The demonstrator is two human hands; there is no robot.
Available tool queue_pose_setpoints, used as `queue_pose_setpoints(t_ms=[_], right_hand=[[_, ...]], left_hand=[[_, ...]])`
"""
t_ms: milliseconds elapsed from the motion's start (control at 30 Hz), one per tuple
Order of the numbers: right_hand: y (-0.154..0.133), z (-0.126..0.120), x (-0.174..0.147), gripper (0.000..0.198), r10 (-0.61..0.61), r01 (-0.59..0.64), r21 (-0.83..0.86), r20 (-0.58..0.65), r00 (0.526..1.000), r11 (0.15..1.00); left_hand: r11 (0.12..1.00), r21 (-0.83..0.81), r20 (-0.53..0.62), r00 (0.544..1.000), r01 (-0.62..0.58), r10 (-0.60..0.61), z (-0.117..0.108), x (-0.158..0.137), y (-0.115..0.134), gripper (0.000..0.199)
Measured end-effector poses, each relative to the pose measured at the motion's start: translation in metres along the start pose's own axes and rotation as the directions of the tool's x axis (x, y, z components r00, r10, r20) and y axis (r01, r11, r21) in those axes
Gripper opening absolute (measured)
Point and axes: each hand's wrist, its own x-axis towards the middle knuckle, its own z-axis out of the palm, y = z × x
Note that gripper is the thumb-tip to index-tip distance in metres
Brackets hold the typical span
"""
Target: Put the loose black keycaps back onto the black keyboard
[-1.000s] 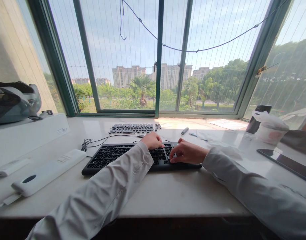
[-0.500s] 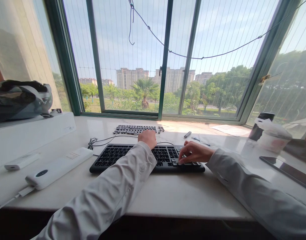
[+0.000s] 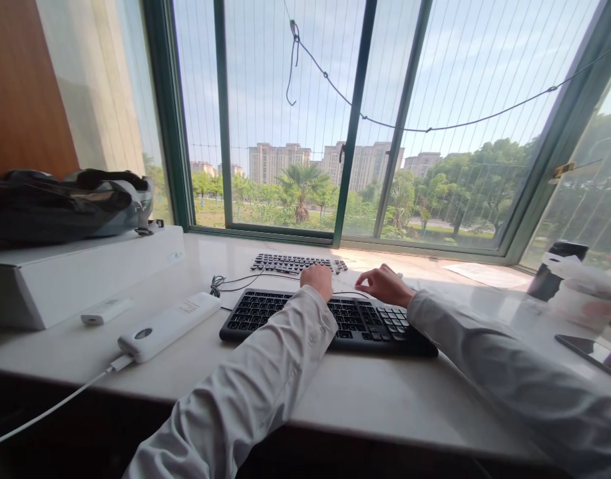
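A black keyboard (image 3: 358,324) lies on the white tabletop, with dark keys across it. Over its far edge my left hand (image 3: 317,281) is curled closed, knuckles up; its fingertips are hidden from me. My right hand (image 3: 385,285) is just beyond the keyboard's far right part, its bent fingers pointing left and pinched together. Whatever lies between those fingertips is too small to make out. Behind the keyboard are rows of dark keys (image 3: 278,263), with a few small keys (image 3: 340,266) at their right end.
A coiled black cable (image 3: 217,285) lies left of the keyboard. Nearer left are a white power bank (image 3: 170,326) with a cable, a small white device (image 3: 106,311) and a white box (image 3: 100,273) under a dark headset (image 3: 60,206). A dark phone (image 3: 592,352) and a cup (image 3: 582,299) stand right.
My right hand has lifted off the keys at the keyboard's right part and moved away from me, past its far edge. My left hand stays near the far edge. The view has turned left.
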Motion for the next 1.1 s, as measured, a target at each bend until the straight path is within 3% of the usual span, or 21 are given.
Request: queue_pose_setpoints(t_ms=[133,300,467,633,800,933,1100], right_hand=[[0.01,0.019,0.055,0.019,0.089,-0.077,-0.149,0.076,0.993,0.986],[0.017,0.047,0.102,0.027,0.148,-0.124,-0.195,0.117,0.982,0.973],[0.017,0.066,0.117,0.027,0.184,-0.143,-0.228,0.17,0.968,0.963],[0.016,0.062,0.12,0.02,0.161,-0.116,-0.242,0.173,0.972,0.963],[0.012,0.029,0.095,0.029,0.092,-0.069,-0.222,0.093,0.991,0.973],[0.004,-0.001,0.04,0.038,-0.061,0.059,-0.095,-0.019,0.998,0.994],[-0.005,-0.019,-0.033,0.043,-0.04,0.046,0.054,-0.117,0.992,0.997]], left_hand=[[1.0,0.002,-0.009,1.0,-0.026,0.026,0.0,0.0,0.0,0.026],[0.999,0.0,-0.02,0.999,-0.043,0.043,-0.001,-0.001,0.002,0.026],[0.999,-0.01,-0.033,0.998,-0.051,0.051,-0.002,-0.002,0.003,0.026],[0.998,-0.018,-0.031,0.997,-0.068,0.067,-0.003,-0.002,0.003,0.026],[0.997,-0.018,-0.013,0.998,-0.069,0.068,-0.006,-0.003,0.002,0.029],[0.992,-0.047,-0.012,0.993,-0.116,0.116,-0.003,-0.003,0.003,0.033],[0.922,-0.32,0.055,0.968,-0.217,0.246,0.01,0.0,0.013,0.034]])
